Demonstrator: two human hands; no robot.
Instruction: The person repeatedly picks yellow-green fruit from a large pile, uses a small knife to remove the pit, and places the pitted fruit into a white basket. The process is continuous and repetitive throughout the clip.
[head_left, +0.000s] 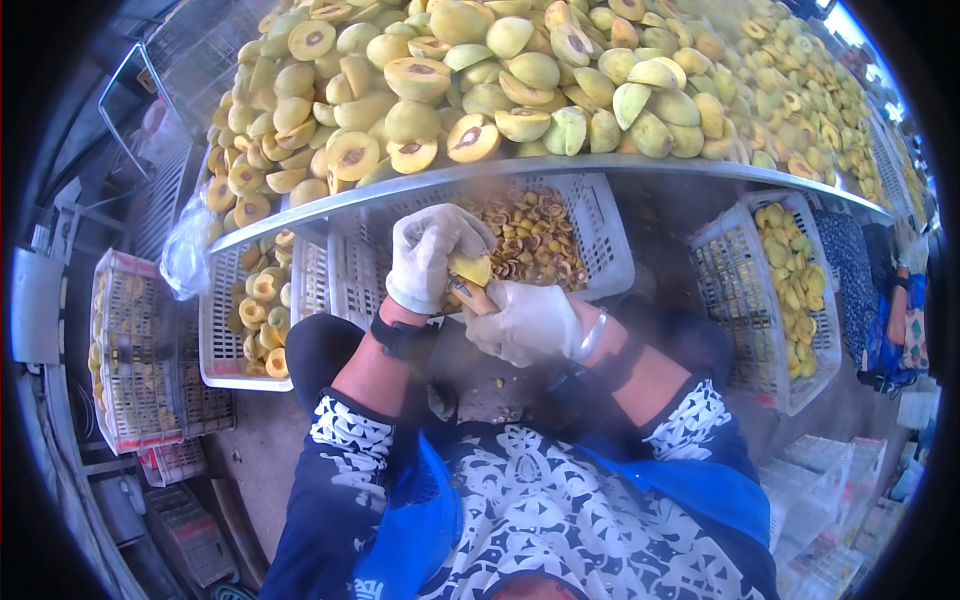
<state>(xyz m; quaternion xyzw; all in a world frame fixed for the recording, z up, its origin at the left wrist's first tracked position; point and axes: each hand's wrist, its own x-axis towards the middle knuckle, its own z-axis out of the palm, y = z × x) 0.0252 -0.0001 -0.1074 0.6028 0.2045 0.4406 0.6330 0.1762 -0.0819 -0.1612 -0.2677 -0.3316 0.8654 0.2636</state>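
My left hand (431, 255), in a white work glove, holds a yellow-green fruit half (470, 267) above a white plastic crate (600, 225). My right hand (525, 321), gloved too, grips a small tool with a wooden handle (475, 298); its metal end meets the lower side of the fruit half, and its exact kind is hard to tell. Brown pits and fruit scraps (536, 240) lie in the crate beneath my hands. Beyond the metal table edge (480, 174), halved fruits (417, 78) are heaped, many with the pit still in the flesh.
A white crate (247, 379) of pitted fruit halves stands at my left, with stacked crates (142, 352) farther out. Another crate (806, 390) of fruit halves is at my right. A clear plastic bag (186, 244) hangs by the table's left corner. A co-worker's arm (898, 311) shows at far right.
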